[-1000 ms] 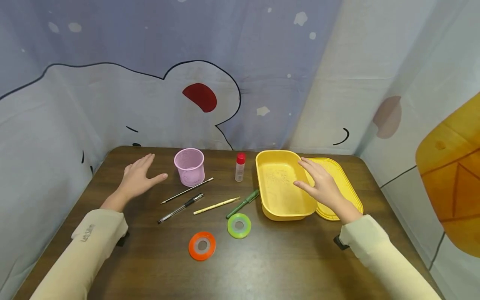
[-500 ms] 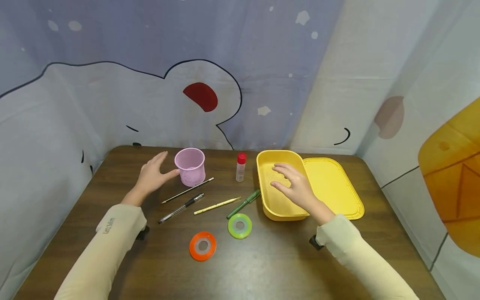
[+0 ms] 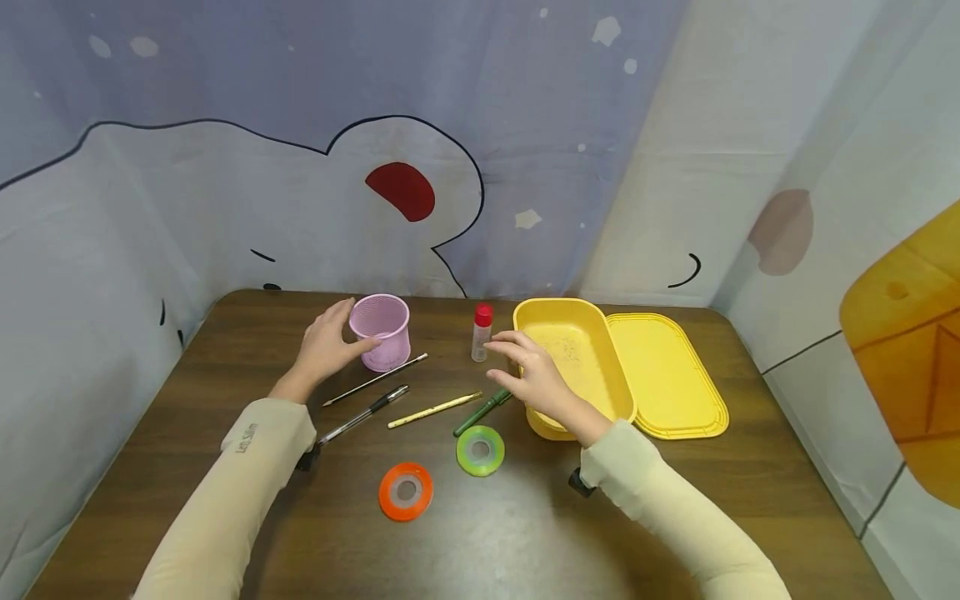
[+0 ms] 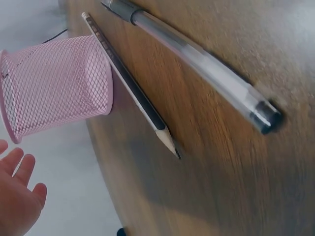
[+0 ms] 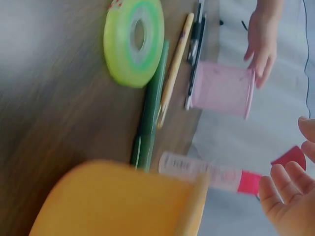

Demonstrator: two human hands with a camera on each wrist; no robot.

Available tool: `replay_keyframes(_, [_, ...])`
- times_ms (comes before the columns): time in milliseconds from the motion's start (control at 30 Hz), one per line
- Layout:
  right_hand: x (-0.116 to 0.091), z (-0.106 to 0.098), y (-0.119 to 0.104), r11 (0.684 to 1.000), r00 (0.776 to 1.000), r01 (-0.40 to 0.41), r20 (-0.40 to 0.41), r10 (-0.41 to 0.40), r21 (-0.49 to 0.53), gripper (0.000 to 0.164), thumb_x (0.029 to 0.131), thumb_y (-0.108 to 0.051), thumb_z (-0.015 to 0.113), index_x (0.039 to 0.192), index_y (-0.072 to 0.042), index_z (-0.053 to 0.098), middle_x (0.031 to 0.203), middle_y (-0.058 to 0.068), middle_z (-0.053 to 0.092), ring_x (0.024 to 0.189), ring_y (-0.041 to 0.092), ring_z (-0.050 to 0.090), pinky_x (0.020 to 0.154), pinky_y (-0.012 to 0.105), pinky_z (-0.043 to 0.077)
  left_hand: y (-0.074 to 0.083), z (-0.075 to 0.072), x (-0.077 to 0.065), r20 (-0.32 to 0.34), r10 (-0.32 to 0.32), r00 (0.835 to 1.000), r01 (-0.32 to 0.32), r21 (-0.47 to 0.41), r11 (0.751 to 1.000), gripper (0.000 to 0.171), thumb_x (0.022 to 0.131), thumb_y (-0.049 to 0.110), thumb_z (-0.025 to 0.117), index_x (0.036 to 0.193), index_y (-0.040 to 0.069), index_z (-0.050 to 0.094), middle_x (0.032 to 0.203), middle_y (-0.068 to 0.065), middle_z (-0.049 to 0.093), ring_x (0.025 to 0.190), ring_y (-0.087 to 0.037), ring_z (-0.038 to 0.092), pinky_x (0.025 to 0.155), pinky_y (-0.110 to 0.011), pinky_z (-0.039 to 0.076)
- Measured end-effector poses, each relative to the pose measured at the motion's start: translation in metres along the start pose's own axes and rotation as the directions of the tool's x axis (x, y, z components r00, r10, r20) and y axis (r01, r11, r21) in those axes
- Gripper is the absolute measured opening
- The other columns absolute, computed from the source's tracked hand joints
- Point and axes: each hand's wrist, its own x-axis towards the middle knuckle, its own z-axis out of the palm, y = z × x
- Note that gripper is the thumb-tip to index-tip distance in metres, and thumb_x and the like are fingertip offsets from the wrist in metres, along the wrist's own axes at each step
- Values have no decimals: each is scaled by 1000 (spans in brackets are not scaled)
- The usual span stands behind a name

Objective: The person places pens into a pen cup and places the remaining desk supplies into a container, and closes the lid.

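Two pale sleeves (image 3: 202, 508) nearest, stretched over a brown wooden table (image 3: 480, 550). Flat on the wood, an orange tape roll (image 3: 386, 493); slightly beyond and to the right, a green tape roll (image 3: 465, 451). Next, lying slantwise, a clear pen (image 3: 364, 414) with a black grip, a yellow pencil (image 3: 435, 411) and a green pen (image 3: 483, 412), partly hidden by the right hand (image 3: 536, 379). There, thumb and fingers wide apart, fingers gently bent, above the left side of a yellow box (image 3: 609, 367), fingertips just beside a red-capped glue stick (image 3: 482, 332); impossible to tell whether touching. Just right of the box, flat, a yellow lid (image 3: 667, 375). Farther in, a dark pencil (image 3: 375, 381), tip toward the left, close by the foot of a pink mesh cup (image 3: 393, 346). Left of the cup, the left hand (image 3: 326, 346), thumb spread wide from the fingers, close to the rim; contact impossible to tell. Cup upright near the table's far edge; glue stick upright too, between cup and box. Farthest, a printed curtain (image 3: 300, 208).
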Motion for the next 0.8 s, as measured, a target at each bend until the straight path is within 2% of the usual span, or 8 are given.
replay_keyframes(167, [7, 17, -6, 999, 998, -32, 51, 30, 34, 34, 77, -13, 67, 109, -4, 60, 115, 12, 53, 101, 23, 55, 84, 35, 46, 4, 5, 3, 4, 1, 1000, -1, 11, 1000, 85, 73, 43, 65, 134, -4, 31, 137, -24, 32, 124, -42, 31, 96, -59, 23])
replay_keyframes(367, [14, 38, -9, 994, 990, -99, 104, 94, 48, 34, 78, -14, 66, 110, -5, 60, 117, 11, 52, 108, 24, 52, 90, 37, 42, 8, 8, 3, 12, -24, 1000, 24, -5, 1000, 86, 74, 46, 63, 134, -5, 30, 138, -24, 31, 126, -41, 29, 97, -59, 22])
replay_keyframes(567, [19, 59, -13, 983, 981, -163, 123, 152, 83, 34, 78, -14, 66, 109, -5, 60, 115, 11, 53, 107, 24, 52, 90, 39, 42, 10, 8, 1, 44, -74, 996, 75, -21, 997, 89, 75, 49, 61, 137, -4, 24, 139, -25, 29, 128, -41, 26, 100, -57, 21])
replay_keyframes(700, [24, 72, -11, 962, 968, -232, 133, 213, 147, 34, 78, -13, 65, 110, -3, 60, 115, 12, 53, 105, 27, 54, 88, 39, 43, 11, 7, -1, 73, -113, 991, 116, -41, 992, 92, 74, 51, 61, 137, -4, 23, 139, -28, 26, 128, -43, 23, 100, -59, 21])
replay_keyframes(800, [28, 79, -9, 944, 956, -280, 141, 257, 176, 34, 79, -14, 64, 110, -1, 59, 115, 12, 53, 103, 30, 54, 86, 41, 44, 12, 8, -1, 69, -115, 991, 118, -42, 992, 91, 74, 51, 62, 137, -3, 25, 139, -27, 28, 129, -42, 22, 100, -59, 20])
